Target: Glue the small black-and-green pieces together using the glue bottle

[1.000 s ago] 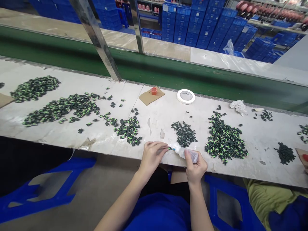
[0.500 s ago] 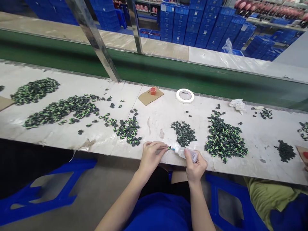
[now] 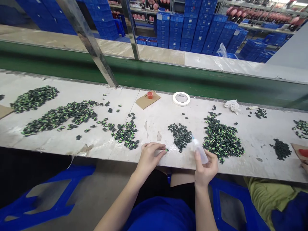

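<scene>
At the near edge of the white worktable (image 3: 255, 141), my left hand (image 3: 150, 157) pinches a small black-and-green part (image 3: 166, 149) between its fingertips. My right hand (image 3: 205, 168) is wrapped round a small clear squeeze bottle (image 3: 199, 150), held nearly upright with its blue nozzle pointing up and away from the part. A small pile of dark parts (image 3: 180, 134) lies just beyond, between my hands. A bigger pile of green-marked parts (image 3: 222, 139) lies to its right.
More heaps of parts (image 3: 57, 115) spread over the left of the table, with a smaller heap (image 3: 126, 133) near my left hand. A roll of white tape (image 3: 181, 98), a red cap on cardboard (image 3: 149, 95) and a green conveyor belt (image 3: 168, 77) lie behind. Another person (image 3: 274, 199) sits at right.
My right hand has drawn the bottle away from the part to the right and tipped it upright. My left hand stays put with the part. The view has shifted slightly.
</scene>
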{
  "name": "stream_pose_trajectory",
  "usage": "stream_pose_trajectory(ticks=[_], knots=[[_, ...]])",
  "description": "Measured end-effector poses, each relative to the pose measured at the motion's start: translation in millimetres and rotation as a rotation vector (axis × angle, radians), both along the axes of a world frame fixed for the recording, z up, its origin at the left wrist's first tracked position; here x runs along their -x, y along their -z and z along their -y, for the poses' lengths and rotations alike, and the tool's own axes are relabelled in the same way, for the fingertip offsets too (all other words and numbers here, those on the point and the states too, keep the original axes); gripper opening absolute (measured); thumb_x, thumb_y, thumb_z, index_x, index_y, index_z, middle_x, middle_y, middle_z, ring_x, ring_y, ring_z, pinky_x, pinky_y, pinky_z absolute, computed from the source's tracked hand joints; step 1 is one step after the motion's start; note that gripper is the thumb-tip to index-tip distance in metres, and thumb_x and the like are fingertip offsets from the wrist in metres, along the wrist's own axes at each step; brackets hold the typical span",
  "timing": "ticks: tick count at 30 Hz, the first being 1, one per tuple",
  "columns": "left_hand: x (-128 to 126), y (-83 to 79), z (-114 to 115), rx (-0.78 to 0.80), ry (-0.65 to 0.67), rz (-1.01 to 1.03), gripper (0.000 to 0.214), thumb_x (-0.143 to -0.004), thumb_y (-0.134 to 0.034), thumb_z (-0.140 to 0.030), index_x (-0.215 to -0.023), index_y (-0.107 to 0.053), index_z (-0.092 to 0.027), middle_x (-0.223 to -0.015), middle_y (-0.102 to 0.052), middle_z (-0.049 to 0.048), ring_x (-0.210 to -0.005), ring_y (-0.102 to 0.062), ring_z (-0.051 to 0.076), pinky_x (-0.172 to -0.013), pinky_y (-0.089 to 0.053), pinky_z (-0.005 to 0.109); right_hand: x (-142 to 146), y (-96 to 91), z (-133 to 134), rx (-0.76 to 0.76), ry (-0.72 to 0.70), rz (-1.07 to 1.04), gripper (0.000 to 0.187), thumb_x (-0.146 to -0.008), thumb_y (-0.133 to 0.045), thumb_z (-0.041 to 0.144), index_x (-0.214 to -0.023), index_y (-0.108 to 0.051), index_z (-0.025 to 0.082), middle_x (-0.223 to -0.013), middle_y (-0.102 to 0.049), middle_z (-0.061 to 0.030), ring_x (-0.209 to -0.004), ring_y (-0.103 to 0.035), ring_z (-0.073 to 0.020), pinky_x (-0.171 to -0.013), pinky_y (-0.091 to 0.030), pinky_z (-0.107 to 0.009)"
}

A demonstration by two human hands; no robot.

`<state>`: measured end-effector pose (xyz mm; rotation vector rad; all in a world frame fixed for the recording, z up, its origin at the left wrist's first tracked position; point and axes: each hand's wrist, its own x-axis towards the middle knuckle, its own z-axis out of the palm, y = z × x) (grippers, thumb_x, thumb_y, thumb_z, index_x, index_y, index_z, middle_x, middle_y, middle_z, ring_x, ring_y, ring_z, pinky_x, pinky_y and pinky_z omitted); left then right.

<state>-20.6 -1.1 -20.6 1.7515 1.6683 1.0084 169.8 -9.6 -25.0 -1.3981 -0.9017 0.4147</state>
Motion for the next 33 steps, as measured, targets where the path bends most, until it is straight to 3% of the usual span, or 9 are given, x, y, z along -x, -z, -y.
stream_pose_trajectory(ticks=[4,9,13,16,20,23,28,33], knots=[[-10.6,-8.6,-10.9,-0.027,-0.014,-0.089,0.005,-0.082,-0.069,-0.024,-0.085,-0.072,-0.025,-0.09,-0.076,0.002,-0.094,-0.065,0.024,-0.088,-0.039,0.044,-12.1,2.0,-12.1,-0.017,0.026,-0.002,0.047,-0.061,-0.082,0.039,-0.09,-0.051,0.02,-0.094,-0.066,-0.008,-0.087,-0.067,-0.0222,-0.082,-0.055,-0.041],[-33.2,-12.2,-28.8,-0.014,0.043,-0.238,0.011,-0.081,-0.068,-0.016,-0.087,-0.073,-0.024,-0.09,-0.073,0.0048,-0.098,-0.057,0.027,-0.085,-0.036,0.045,-11.6,0.7,-19.9,0.007,-0.033,0.056,0.056,-0.063,-0.082,0.038,-0.103,-0.048,0.02,-0.097,-0.064,-0.0082,-0.091,-0.066,-0.022,-0.081,-0.056,-0.041],[-40.2,-10.2,-37.4,-0.013,0.13,-0.279,0.014,-0.084,-0.065,-0.012,-0.087,-0.073,-0.024,-0.092,-0.07,0.0054,-0.099,-0.053,0.026,-0.084,-0.036,0.043,-9.5,1.6,-12.3,-0.148,0.045,0.244,0.064,-0.064,-0.083,0.031,-0.114,-0.046,0.019,-0.105,-0.063,-0.0114,-0.092,-0.064,-0.0233,-0.074,-0.055,-0.038],[-39.6,-8.7,-39.9,-0.014,0.149,-0.276,0.012,-0.087,-0.062,-0.014,-0.089,-0.071,-0.021,-0.093,-0.069,0.0062,-0.099,-0.052,0.025,-0.085,-0.037,0.042,-7.4,4.0,-4.2,-0.311,0.112,0.416,0.054,-0.066,-0.084,0.025,-0.108,-0.052,0.019,-0.093,-0.064,-0.0073,-0.076,-0.063,-0.0195,-0.061,-0.052,-0.032],[-37.6,-7.1,-42.8,-0.014,0.174,-0.279,0.014,-0.091,-0.055,-0.012,-0.092,-0.067,-0.019,-0.094,-0.067,0.0068,-0.098,-0.051,0.023,-0.084,-0.038,0.039,4.1,-0.5,-1.9,-0.337,-0.153,0.619,0.025,-0.077,-0.076,0.02,-0.097,-0.06,0.022,-0.08,-0.065,-0.0029,-0.061,-0.06,-0.0146,-0.055,-0.053,-0.029],[-35.1,-7.2,-45.2,0.004,0.187,-0.278,0.016,-0.091,-0.052,-0.01,-0.092,-0.066,-0.019,-0.091,-0.068,0.0064,-0.095,-0.052,0.023,-0.082,-0.039,0.037,16.1,-6.3,-8.7,-0.28,-0.374,0.613,0.012,-0.086,-0.066,0.021,-0.098,-0.066,0.021,-0.085,-0.068,-0.005,-0.068,-0.064,-0.0156,-0.057,-0.057,-0.028],[-28.2,-12.0,-41.7,-0.051,0.239,-0.19,0.02,-0.089,-0.052,-0.009,-0.094,-0.066,-0.022,-0.09,-0.07,0.0046,-0.094,-0.055,0.022,-0.082,-0.041,0.036,24.3,-8.4,-24.0,-0.124,-0.543,0.493,0.019,-0.091,-0.056,0.03,-0.101,-0.07,0.02,-0.096,-0.07,-0.0092,-0.084,-0.068,-0.02,-0.069,-0.062,-0.033],[-20.9,-21.8,-27.5,-0.051,0.231,-0.057,0.018,-0.089,-0.049,-0.008,-0.091,-0.061,-0.021,-0.093,-0.069,0.0032,-0.094,-0.06,0.02,-0.086,-0.042,0.035,21.0,-9.1,-28.6,0.017,-0.659,0.36,0.018,-0.089,-0.058,0.032,-0.095,-0.07,0.02,-0.089,-0.071,-0.0074,-0.079,-0.069,-0.0195,-0.066,-0.062,-0.032]])
